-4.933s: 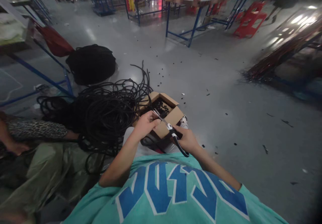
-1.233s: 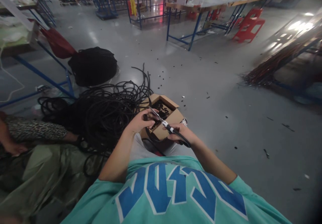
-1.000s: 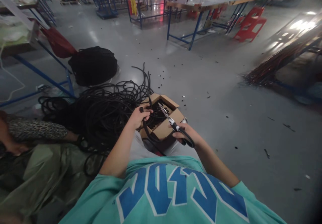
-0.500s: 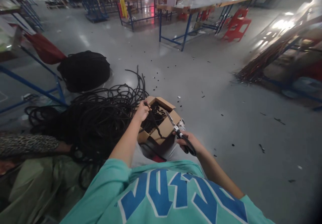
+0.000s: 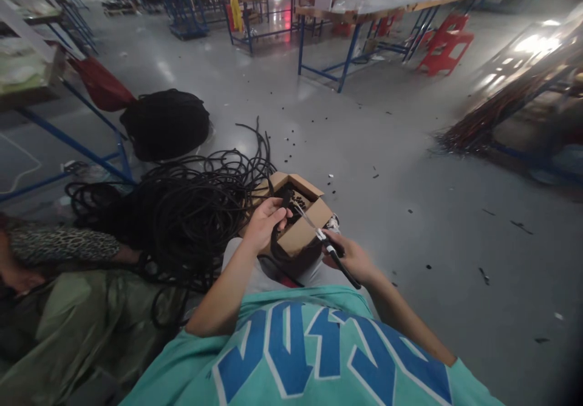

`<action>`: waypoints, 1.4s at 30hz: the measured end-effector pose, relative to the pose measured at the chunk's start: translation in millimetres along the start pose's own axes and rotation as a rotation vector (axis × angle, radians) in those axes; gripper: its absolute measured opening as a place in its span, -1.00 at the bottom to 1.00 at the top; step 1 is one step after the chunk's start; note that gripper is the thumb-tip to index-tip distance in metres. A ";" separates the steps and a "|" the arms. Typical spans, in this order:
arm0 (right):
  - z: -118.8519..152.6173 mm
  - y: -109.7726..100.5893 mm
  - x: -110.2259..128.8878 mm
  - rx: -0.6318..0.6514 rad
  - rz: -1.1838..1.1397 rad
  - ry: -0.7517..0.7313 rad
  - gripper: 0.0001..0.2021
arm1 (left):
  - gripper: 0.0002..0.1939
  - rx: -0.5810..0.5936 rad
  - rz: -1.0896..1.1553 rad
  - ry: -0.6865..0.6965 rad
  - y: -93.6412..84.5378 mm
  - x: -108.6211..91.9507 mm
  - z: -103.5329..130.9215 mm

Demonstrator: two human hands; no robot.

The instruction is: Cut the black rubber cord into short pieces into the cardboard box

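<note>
My left hand (image 5: pixel 268 220) pinches a black cord (image 5: pixel 286 198) above the left part of an open cardboard box (image 5: pixel 298 236). Small black pieces (image 5: pixel 299 200) lie inside the box. In my right hand (image 5: pixel 348 257) are scissors (image 5: pixel 325 239) with a white pivot area and black handles. Their blades point up and left, over the box, with the tips close to the cord at my left fingers. Whether the blades touch the cord cannot be made out. A large tangle of black cord (image 5: pixel 195 205) lies on the floor left of the box.
Behind the tangle sits a black bundle (image 5: pixel 166 123). Another person's hand (image 5: pixel 20 275) is at the far left, near a blue-framed table (image 5: pixel 68 141). Red stools (image 5: pixel 444 44) stand by a rear table (image 5: pixel 350 17). Dark strands (image 5: pixel 483 114) hang at the right.
My left hand has moved right and closer to me, bringing the cord near the scissors' tips. The scissors' blades look more closed. The whole view has shifted slightly.
</note>
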State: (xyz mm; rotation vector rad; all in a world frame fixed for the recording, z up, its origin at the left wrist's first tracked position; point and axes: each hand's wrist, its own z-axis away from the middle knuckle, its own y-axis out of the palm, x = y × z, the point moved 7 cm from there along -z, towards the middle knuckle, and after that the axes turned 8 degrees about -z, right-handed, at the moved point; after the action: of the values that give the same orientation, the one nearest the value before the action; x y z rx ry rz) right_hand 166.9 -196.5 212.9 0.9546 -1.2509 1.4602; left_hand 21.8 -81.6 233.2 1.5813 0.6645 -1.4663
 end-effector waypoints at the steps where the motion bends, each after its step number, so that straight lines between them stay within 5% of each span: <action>1: 2.5 -0.1 2.8 0.013 0.030 0.016 -0.43 | -0.68 0.001 -0.021 -0.002 1.9 -2.9 3.9; 19: 17.5 2.4 36.8 0.014 0.124 -0.033 -0.47 | -0.81 -0.011 -0.649 0.124 20.6 -36.0 35.4; 33: 17.1 7.9 34.5 -0.027 0.030 -0.025 -0.56 | -0.80 0.045 -0.594 0.074 22.3 -30.7 34.7; 42: 10.8 17.0 22.6 0.082 -0.180 -0.042 -0.65 | -0.81 -0.074 -0.761 0.179 16.7 -33.6 35.3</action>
State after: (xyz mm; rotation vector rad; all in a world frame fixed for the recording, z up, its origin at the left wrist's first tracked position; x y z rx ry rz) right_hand 144.7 -203.7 232.4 1.1286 -1.1109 1.3642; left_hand 12.0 -114.5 271.7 1.4768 1.5261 -1.8012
